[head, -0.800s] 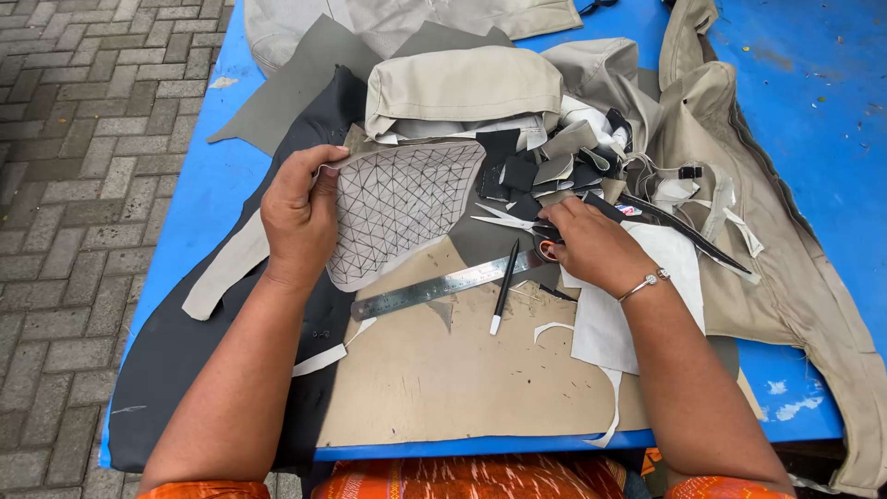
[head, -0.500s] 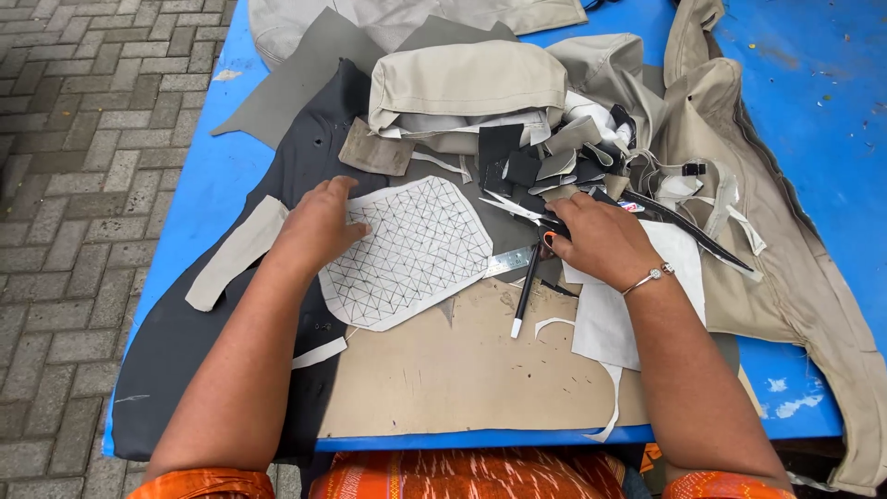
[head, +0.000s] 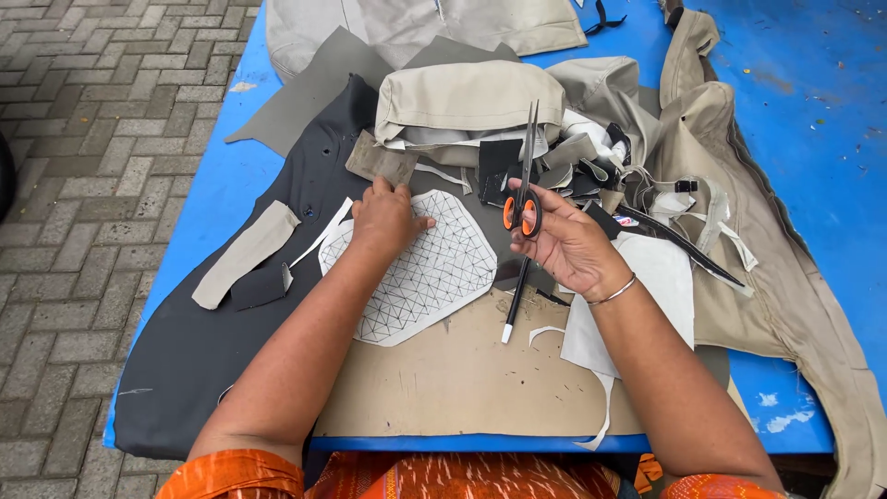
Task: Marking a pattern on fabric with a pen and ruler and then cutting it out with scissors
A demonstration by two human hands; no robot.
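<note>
My left hand (head: 386, 218) lies flat on the upper left part of a white pattern piece (head: 427, 270) marked with a grid of crossed lines. The piece rests on a brown card sheet (head: 462, 379) and dark grey material (head: 203, 342). My right hand (head: 568, 242) holds a pair of scissors (head: 525, 176) with orange finger loops, blades closed and pointing away from me. A black pen with a white cap (head: 514, 303) lies just below that hand, beside the pattern piece.
Folded beige fabric (head: 467, 97) and several dark and beige offcuts are piled behind the hands. A long beige garment piece (head: 739, 249) drapes down the right. White paper scraps (head: 647, 277) lie under my right arm. The blue table (head: 813, 102) ends at paving on the left.
My left hand laid the gridded piece flat and now presses on it. My right hand lifted the scissors off the table and holds them upright.
</note>
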